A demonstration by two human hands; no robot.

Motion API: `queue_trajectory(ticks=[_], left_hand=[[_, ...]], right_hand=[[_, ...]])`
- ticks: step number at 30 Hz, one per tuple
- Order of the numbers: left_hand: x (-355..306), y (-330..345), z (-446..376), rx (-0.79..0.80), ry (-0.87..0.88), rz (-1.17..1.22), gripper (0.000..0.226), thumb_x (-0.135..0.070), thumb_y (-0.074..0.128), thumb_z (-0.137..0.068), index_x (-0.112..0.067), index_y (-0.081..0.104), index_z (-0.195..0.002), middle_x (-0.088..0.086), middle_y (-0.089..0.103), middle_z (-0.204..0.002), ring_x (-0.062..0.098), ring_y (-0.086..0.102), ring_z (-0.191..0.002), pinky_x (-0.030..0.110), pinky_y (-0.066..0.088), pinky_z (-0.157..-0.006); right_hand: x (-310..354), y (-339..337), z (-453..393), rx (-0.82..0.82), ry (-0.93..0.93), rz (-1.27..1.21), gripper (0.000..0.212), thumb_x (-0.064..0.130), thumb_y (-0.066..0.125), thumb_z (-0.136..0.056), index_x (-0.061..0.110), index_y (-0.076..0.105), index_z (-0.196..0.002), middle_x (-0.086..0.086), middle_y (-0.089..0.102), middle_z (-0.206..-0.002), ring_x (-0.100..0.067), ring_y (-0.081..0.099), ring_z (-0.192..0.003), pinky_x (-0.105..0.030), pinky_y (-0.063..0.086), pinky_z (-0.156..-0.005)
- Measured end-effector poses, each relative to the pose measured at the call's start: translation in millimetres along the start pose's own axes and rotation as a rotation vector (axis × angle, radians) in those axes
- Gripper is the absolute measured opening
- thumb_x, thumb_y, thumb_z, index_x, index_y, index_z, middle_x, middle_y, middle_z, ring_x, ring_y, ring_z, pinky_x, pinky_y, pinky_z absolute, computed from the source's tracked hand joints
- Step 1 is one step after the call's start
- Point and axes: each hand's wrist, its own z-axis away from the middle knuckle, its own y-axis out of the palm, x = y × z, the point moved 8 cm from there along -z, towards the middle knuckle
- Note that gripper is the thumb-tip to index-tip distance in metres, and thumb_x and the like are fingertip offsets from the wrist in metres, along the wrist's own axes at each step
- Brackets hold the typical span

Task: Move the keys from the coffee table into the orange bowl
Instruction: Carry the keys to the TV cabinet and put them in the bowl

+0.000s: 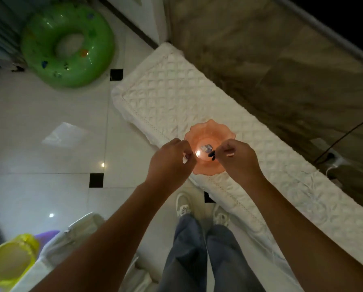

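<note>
metal glints in the bottom of the orange bowl — the keys look to be in.

a small silvery-blue bunch lies in the well, with a dark piece just under the right hand; whether those curled fingers pinch it or have let go, i cannot tell. left hand sits at the near rim, fingers curled in, gripping or only touching is unclear. the bowl rests near the edge of the quilted white cover, above the tiled floor. risk: a tug on anything snagged, or a nudge from the left hand, could tip the light bowl off that soft edge.
</note>
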Motion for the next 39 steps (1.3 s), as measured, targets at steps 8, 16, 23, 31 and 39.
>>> queue_trajectory(ticks=[8, 16, 23, 31, 39], left_hand=[[45, 104, -37, 0.017, -0.04, 0.063, 0.007, -0.027, 0.062, -0.085, -0.021, 0.064, -0.082, -0.006, 0.062, -0.085, 0.012, 0.061, -0.075, 0.028, 0.049, -0.064], [68, 158, -38, 0.033, -0.11, 0.086, 0.008, -0.025, 0.064, -0.086, -0.019, 0.065, -0.082, -0.005, 0.062, -0.087, 0.011, 0.06, -0.074, 0.021, 0.044, -0.061], [62, 152, -45, 0.044, -0.127, 0.092, 0.009, -0.027, 0.064, -0.086, -0.019, 0.065, -0.082, -0.005, 0.062, -0.087, 0.011, 0.06, -0.073, 0.014, 0.036, -0.059], [47, 164, -55, 0.097, -0.033, 0.113, 0.009, -0.025, 0.059, -0.089, -0.019, 0.064, -0.084, -0.005, 0.065, -0.087, 0.011, 0.062, -0.076, 0.027, 0.051, -0.066], [49, 172, -46, 0.079, -0.063, 0.175, 0.009, -0.03, 0.057, -0.09, -0.023, 0.062, -0.09, -0.009, 0.067, -0.09, 0.009, 0.063, -0.078, 0.032, 0.054, -0.07]], right_hand=[[-90, 70, -61, 0.007, 0.065, -0.005, 0.003, 0.019, 0.066, -0.084, 0.02, 0.066, -0.08, 0.003, 0.069, -0.087, -0.012, 0.065, -0.083, -0.035, 0.052, -0.076], [-133, 97, -87, 0.025, 0.111, 0.011, 0.008, 0.024, 0.069, -0.081, 0.025, 0.065, -0.088, 0.004, 0.068, -0.099, -0.009, 0.062, -0.086, -0.025, 0.043, -0.065], [-130, 91, -84, 0.053, 0.11, -0.015, 0.016, 0.026, 0.069, -0.081, 0.028, 0.065, -0.097, 0.008, 0.066, -0.104, -0.006, 0.06, -0.086, -0.018, 0.039, -0.06], [-111, 104, -68, 0.201, -0.177, 0.091, 0.028, 0.021, 0.071, -0.081, 0.026, 0.067, -0.108, 0.007, 0.063, -0.105, -0.013, 0.062, -0.092, -0.028, 0.049, -0.077], [-127, 102, -68, 0.131, -0.115, 0.128, 0.012, 0.034, 0.065, -0.084, 0.029, 0.069, -0.094, 0.012, 0.067, -0.078, -0.009, 0.061, -0.071, -0.019, 0.04, -0.058]])
